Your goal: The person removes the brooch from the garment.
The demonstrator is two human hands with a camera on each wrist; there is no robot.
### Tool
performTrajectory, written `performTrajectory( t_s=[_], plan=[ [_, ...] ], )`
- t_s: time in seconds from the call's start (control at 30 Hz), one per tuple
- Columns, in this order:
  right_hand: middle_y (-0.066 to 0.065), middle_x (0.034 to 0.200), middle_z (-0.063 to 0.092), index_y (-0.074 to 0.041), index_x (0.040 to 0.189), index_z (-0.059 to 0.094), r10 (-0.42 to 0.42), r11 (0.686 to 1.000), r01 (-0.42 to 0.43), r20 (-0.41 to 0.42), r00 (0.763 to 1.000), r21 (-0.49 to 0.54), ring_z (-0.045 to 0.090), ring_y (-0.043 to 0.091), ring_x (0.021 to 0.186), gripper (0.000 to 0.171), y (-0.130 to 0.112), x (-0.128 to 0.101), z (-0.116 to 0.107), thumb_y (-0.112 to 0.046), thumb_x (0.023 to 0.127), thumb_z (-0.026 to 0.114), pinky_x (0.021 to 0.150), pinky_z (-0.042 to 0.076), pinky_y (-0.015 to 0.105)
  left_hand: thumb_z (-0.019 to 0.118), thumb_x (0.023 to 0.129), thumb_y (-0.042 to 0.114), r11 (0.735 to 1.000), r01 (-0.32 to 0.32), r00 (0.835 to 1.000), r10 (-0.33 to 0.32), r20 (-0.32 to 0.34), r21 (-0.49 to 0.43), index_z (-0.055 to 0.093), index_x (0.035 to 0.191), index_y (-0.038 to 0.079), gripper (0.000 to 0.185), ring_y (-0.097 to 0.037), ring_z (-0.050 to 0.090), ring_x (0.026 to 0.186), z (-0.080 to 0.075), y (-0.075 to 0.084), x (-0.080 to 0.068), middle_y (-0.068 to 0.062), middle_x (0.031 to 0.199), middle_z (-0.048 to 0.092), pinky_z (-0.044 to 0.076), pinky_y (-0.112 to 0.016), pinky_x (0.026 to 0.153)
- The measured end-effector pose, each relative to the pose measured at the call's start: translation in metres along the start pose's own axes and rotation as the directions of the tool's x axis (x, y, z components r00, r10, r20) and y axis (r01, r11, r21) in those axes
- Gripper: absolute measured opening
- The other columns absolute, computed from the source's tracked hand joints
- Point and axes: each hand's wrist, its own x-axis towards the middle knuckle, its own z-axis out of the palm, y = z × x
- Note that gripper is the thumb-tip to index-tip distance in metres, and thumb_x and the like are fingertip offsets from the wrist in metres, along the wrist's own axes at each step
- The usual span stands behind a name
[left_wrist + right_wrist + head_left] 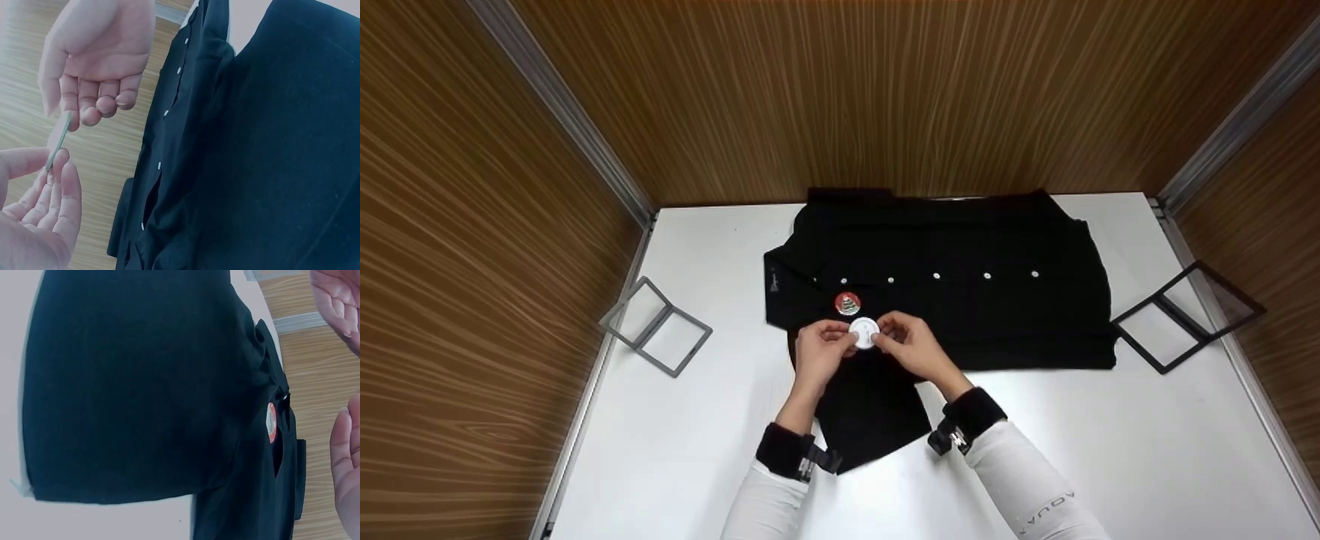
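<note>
A small round white badge [864,333] is pinched at its edges by both hands over the black shirt, its pale back facing the head view. My left hand [817,352] grips the left edge, thumb in front; my right hand [913,345] holds the right edge the same way. From the left wrist view the badge appears edge-on as a thin green-rimmed disc [59,143]. Beneath lies the black shirt [960,322], collar to the left, with several white buttons. A red badge with a tree picture [847,303] lies on its chest, just beyond my hands.
A grey folding frame [656,327] stands on the left of the white table [697,435], and a black one [1181,319] on the right by the shirt hem. Wood-grain panels [840,97] rise behind and on both sides. One shirt sleeve [874,420] stretches towards the front.
</note>
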Motion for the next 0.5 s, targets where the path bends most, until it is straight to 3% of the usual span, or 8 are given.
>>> performTrajectory(
  t_s=[0.4,0.5],
  plan=[
    [0.012,0.077,0.062,0.011,0.091,0.063,0.026,1.000,-0.026,-0.053,0.998,0.010,0.055,0.012,0.064,0.011,-0.0011,0.0006,0.0025,0.005,0.085,0.069,0.055,0.046,0.020,0.074,0.081,-0.004,1.000,0.004,1.000,-0.004,-0.004,-0.002,0.068,0.094,-0.011,0.016,-0.021,0.068,0.064,0.0036,-0.0028,-0.0022,-0.017,0.079,0.070,0.059,-0.033,0.062],
    [0.010,0.077,0.061,0.012,0.091,0.063,0.035,0.999,-0.033,-0.055,0.998,0.021,0.055,0.011,0.064,0.012,-0.0009,0.0006,0.0019,0.004,0.085,0.070,0.055,0.046,0.019,0.072,0.082,-0.006,1.000,0.001,1.000,-0.001,0.006,0.011,0.067,0.095,-0.014,0.017,-0.027,0.069,0.066,0.0044,0.0050,-0.0049,-0.022,0.081,0.069,0.059,-0.037,0.064]
  ],
)
